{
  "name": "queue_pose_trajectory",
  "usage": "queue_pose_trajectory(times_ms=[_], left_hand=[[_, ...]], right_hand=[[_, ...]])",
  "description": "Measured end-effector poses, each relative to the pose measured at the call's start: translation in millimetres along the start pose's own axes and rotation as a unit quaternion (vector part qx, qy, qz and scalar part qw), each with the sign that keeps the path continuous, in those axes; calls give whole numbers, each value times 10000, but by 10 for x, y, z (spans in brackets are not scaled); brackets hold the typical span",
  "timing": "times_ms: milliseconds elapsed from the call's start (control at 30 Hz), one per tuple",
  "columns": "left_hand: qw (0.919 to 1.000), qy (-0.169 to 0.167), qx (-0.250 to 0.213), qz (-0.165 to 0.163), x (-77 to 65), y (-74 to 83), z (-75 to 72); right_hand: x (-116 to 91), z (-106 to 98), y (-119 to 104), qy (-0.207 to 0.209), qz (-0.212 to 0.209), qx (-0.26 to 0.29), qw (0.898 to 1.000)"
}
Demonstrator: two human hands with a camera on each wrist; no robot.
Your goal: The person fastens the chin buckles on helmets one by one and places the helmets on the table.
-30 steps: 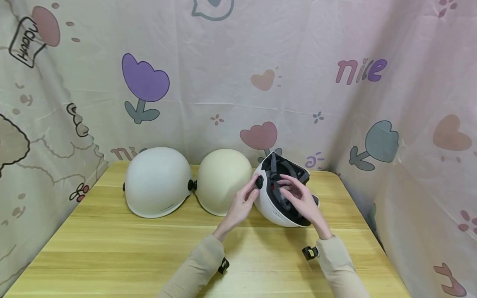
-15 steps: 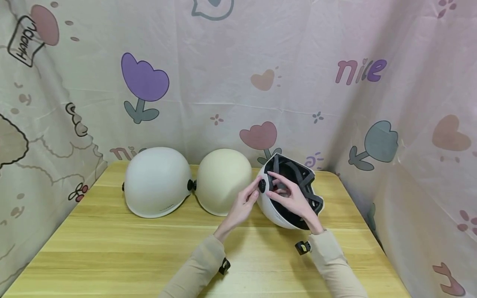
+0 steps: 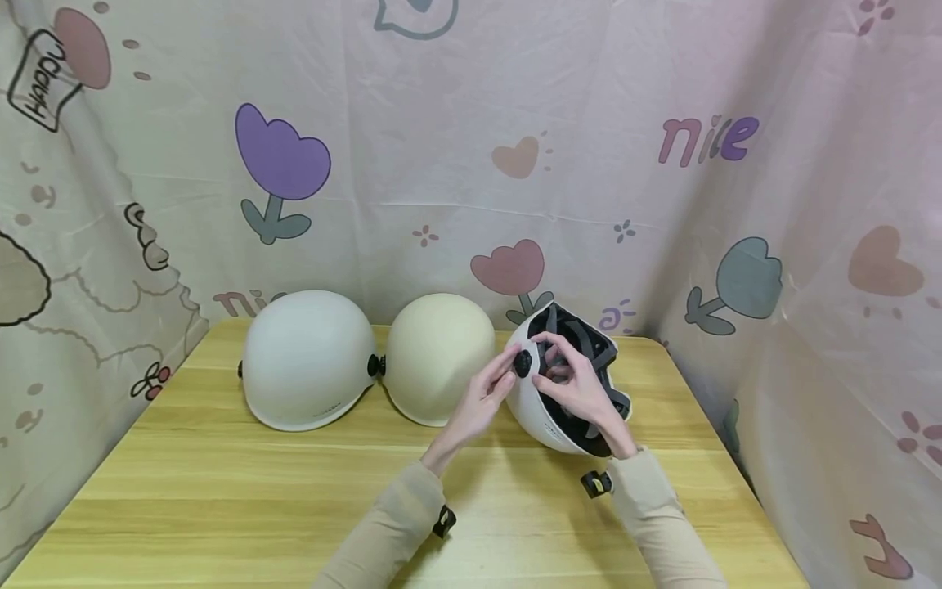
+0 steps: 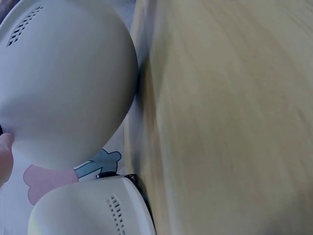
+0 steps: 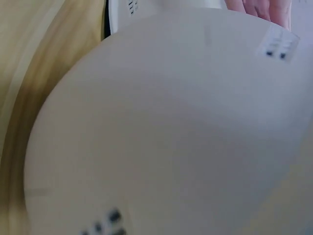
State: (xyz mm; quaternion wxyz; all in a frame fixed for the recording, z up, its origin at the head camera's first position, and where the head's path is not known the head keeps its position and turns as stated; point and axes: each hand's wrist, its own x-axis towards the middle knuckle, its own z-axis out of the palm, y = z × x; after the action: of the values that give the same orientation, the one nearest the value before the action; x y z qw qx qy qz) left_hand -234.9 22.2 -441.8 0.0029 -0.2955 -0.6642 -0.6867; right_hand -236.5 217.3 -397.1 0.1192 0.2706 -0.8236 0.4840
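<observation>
A white helmet (image 3: 537,409) with a black inner lining and dark straps lies tilted at the right of the table, opening turned toward the right. On its near left side sits a round black knob (image 3: 522,364). My left hand (image 3: 478,401) touches the shell beside that knob with fairly straight fingers. At the opening's rim my right hand (image 3: 577,391) holds the helmet with curved fingers, thumb and forefinger apart; some fingertips are hidden. In the left wrist view a fingertip (image 4: 5,159) meets the large shell (image 4: 68,88). A shell (image 5: 166,122) fills most of the right wrist view.
A cream helmet (image 3: 440,360) and a larger white helmet (image 3: 309,360) stand side by side on the wooden table (image 3: 221,499), left of my hands. Behind the table hangs a printed curtain (image 3: 434,155). A small black device (image 3: 596,483) is at my right wrist.
My right hand has moved left from inside the opening to the rim near the knob. The helmet and its straps have turned and shifted slightly. My left hand stays almost where it was.
</observation>
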Motion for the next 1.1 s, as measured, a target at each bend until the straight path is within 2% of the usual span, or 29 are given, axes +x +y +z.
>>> queue_pose_trajectory(times_ms=[133, 367, 567, 733, 833, 1033, 1100], left_hand=[[10000, -54, -8, 60, 29, 58, 4], [9998, -74, 119, 128, 76, 168, -22], [9996, 14, 223, 154, 96, 225, -42], [9995, 61, 233, 210, 104, 222, -47], [9987, 167, 421, 230, 86, 213, -58], [9941, 533, 944, 83, 60, 167, -96], [9929, 589, 1035, -9, 62, 149, -105]], right_hand=[[10, -16, 38, 78, 40, 147, 9999], [33, -14, 41, 296, 5, 942, 9951], [58, 10, 28, 625, -120, 1186, 9909], [67, 7, 12, 865, -48, 1460, 9855], [64, -14, 6, 1073, 111, 1806, 9776], [52, -71, 5, 1302, 312, 2649, 9549], [51, -90, 10, 1315, 343, 2733, 9523]])
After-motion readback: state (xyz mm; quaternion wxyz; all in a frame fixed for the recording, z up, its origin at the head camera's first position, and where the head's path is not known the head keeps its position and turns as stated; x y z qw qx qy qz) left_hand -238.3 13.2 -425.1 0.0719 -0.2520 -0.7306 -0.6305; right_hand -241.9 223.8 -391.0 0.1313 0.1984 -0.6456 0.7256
